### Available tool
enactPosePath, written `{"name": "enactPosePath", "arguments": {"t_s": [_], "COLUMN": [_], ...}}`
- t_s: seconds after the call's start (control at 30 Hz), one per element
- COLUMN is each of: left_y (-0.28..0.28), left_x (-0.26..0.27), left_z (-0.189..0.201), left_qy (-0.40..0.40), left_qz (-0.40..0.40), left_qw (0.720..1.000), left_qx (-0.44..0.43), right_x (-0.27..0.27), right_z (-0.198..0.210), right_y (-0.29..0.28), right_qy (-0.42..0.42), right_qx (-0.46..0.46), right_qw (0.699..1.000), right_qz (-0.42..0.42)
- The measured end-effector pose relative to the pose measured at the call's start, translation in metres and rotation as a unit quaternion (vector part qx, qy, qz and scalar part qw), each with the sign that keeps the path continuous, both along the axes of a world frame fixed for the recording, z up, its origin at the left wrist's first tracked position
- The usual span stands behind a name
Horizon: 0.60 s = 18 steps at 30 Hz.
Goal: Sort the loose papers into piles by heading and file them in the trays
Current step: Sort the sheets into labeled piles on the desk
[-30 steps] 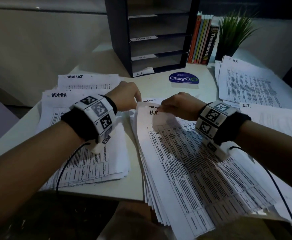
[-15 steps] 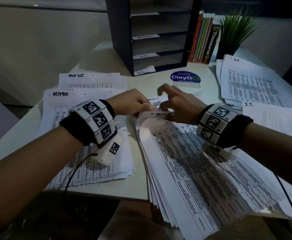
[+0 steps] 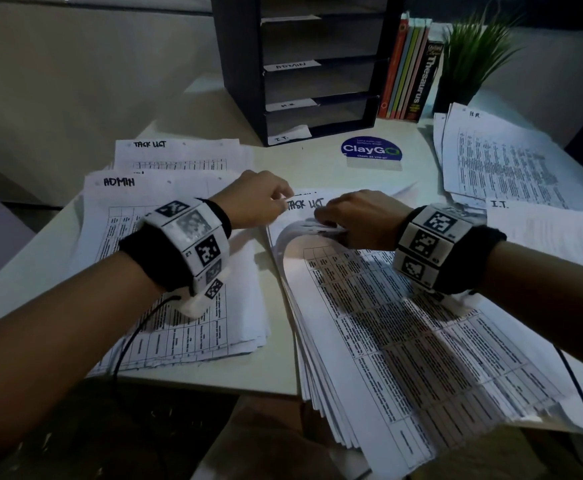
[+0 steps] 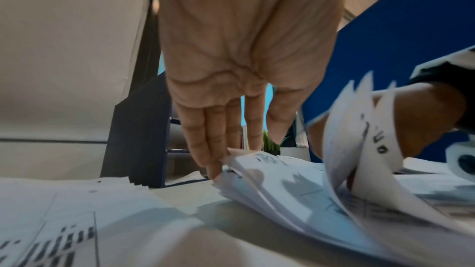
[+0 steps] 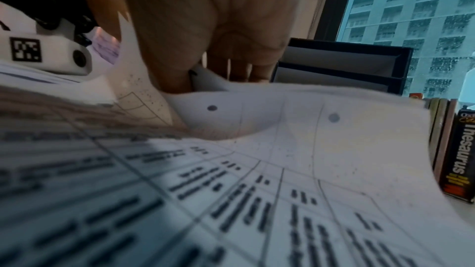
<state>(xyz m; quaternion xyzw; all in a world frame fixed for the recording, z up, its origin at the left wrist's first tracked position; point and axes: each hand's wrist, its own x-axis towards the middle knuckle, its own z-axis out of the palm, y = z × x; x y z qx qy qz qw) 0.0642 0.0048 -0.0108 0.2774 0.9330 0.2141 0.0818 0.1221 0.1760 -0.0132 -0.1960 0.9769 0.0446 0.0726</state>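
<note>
A thick stack of printed sheets point(image 3: 404, 323) lies in the middle of the desk and hangs over its front edge. My right hand point(image 3: 324, 221) grips the far edges of its top sheets point(image 4: 359, 129) and curls them back toward me. Beneath them a sheet headed TASK LIST point(image 3: 305, 204) shows. My left hand point(image 3: 283, 202) rests its straight fingertips point(image 4: 216, 168) on the stack's far left corner. In the right wrist view the bent sheets point(image 5: 257, 119) sit between thumb and fingers. The black tray rack point(image 3: 241, 64), labelled ADMIN, H.R. and I.T., stands at the back.
Sorted piles lie around: ADMIN point(image 3: 144, 202) on the left, TASK LIST point(image 3: 179, 150) behind it, H.R. point(image 3: 508, 161) at the right back, I.T. point(image 3: 542, 230) at the right. Books point(image 3: 411, 74) and a potted plant point(image 3: 473, 53) stand right of the rack. A blue ClayGo sticker point(image 3: 371, 150) marks the desk.
The right hand has peeled back the H.R. sheet and others at their far edge, baring a TASK LIST heading. The left hand has stayed at the stack's far left corner.
</note>
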Motion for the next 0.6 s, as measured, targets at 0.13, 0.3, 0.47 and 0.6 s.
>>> {"name": "enactPosePath", "arguments": {"t_s": [0.13, 0.3, 0.47, 0.6], "left_y": [0.000, -0.003, -0.001, 0.006], "left_x": [0.003, 0.004, 0.000, -0.003], "left_z": [-0.002, 0.001, -0.003, -0.004], "left_qy": [0.034, 0.013, 0.005, -0.001], "left_qz": [-0.029, -0.008, 0.048, 0.065], "left_qw": [0.999, 1.000, 0.997, 0.993], "left_qx": [-0.010, 0.023, 0.066, 0.097], "right_x": [-0.001, -0.002, -0.003, -0.003], "right_z": [0.000, -0.002, -0.002, -0.002], "right_y": [-0.001, 0.000, 0.002, 0.004], "right_qy": [0.009, 0.026, 0.046, 0.054], "right_qx": [-0.044, -0.028, -0.022, -0.029], "right_qw": [0.997, 0.998, 0.998, 0.998], "right_qz": [-0.067, -0.048, -0.044, -0.035]}}
